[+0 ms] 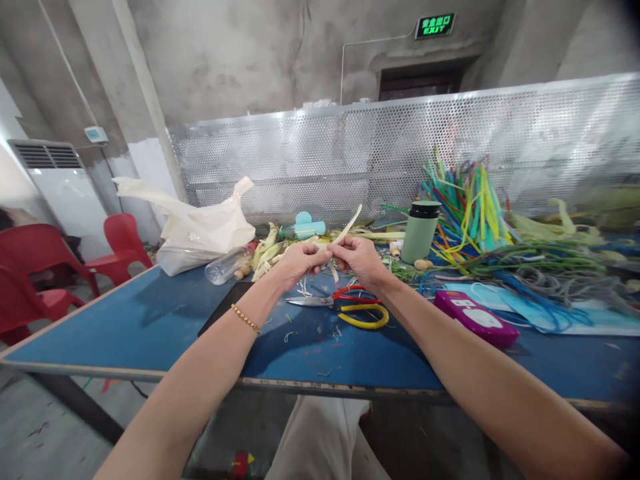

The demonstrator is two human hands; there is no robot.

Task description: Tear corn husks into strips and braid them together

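Above the table, my left hand (300,261) and my right hand (363,262) meet with fingertips pinched together. Between them is a pale strip of what looks like corn husk (350,225), its long end rising up and to the right. A shorter piece hangs below the fingers. Under my hands lie scissors (311,302) with silver blades and a red handle. A yellow handle (369,317) lies beside it; I cannot tell whether it belongs to the same tool. Pale green husks (270,252) are heaped just beyond my left hand.
On the blue table (300,363) are a white plastic bag (205,223), clear bottle (226,268), dark flat device (225,308), green tumbler (421,237), purple box (475,319), blue face masks (533,307) and bundled coloured strips (480,207). A perforated metal panel (300,160) stands behind.
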